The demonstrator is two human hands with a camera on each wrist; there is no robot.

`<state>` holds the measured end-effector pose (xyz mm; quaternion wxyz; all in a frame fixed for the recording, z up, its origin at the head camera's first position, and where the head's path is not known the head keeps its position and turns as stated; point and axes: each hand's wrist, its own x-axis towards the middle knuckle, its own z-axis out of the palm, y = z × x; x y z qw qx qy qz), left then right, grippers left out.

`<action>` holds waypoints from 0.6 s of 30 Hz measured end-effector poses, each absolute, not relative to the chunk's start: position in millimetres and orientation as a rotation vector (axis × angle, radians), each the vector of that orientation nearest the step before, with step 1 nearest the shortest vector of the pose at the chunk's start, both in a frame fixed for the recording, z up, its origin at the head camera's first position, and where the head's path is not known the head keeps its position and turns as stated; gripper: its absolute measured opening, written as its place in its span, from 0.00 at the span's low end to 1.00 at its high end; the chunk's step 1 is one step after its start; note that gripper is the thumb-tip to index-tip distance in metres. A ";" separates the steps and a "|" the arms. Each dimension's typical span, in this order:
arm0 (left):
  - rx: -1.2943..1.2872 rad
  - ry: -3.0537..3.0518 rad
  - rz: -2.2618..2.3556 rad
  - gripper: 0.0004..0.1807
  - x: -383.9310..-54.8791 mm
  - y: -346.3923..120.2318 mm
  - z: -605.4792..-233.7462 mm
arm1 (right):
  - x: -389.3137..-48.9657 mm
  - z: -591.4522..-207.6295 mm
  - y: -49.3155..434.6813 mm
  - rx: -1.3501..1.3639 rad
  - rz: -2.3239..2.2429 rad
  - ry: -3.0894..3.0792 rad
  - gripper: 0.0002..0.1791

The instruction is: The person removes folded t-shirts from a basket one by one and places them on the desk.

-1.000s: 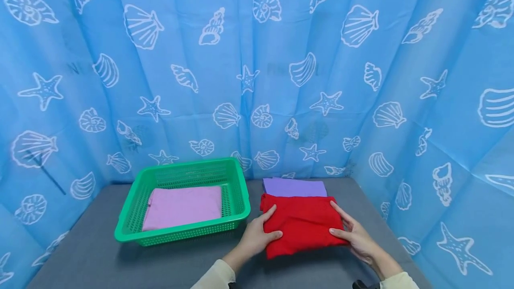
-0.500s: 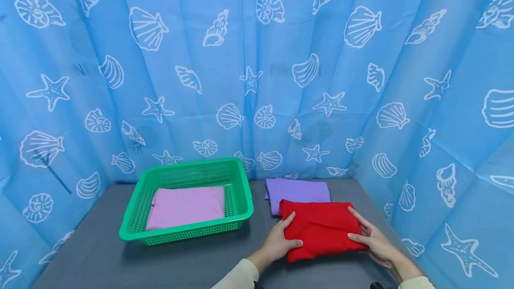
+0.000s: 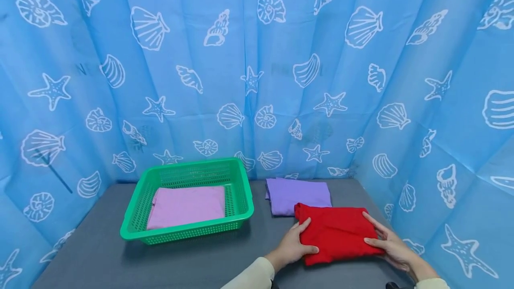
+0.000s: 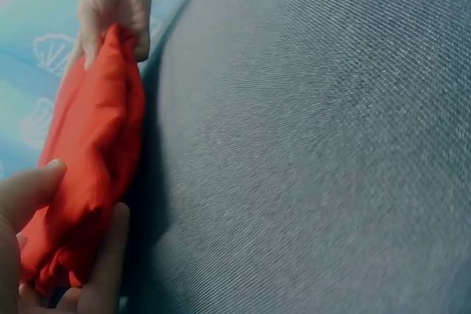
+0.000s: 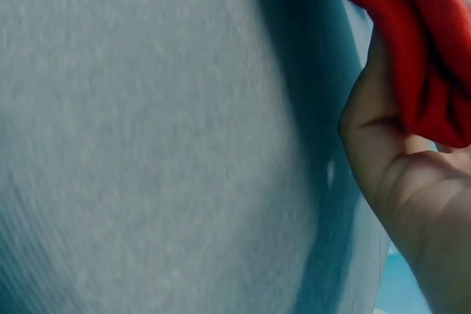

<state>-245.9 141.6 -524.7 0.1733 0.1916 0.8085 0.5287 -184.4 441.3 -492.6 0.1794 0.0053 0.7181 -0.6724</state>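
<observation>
Red cloth: moved rightward, so purple cloth is less hidden
Left hand: one end gripped by fingers
Right hand: other end gripped too

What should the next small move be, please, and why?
I would probably lower the red cloth gently onto the table: the left hand and right hand grip its opposite ends, and it seems raised above the table.

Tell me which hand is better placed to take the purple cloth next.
Likely the left hand: in the head view it sits nearer the purple cloth than the right hand. Both hands hold the red cloth, though, so either may need freeing first.
</observation>
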 end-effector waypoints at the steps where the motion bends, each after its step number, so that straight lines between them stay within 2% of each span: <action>1: 0.542 2.291 1.496 0.45 -245.9 142.9 -525.5 | -184.2 -492.6 443.0 0.006 -1.898 2.021 0.44; 18: 0.547 2.233 1.498 0.46 -242.8 174.9 -528.0 | -178.3 -492.0 468.1 0.176 -1.901 2.064 0.47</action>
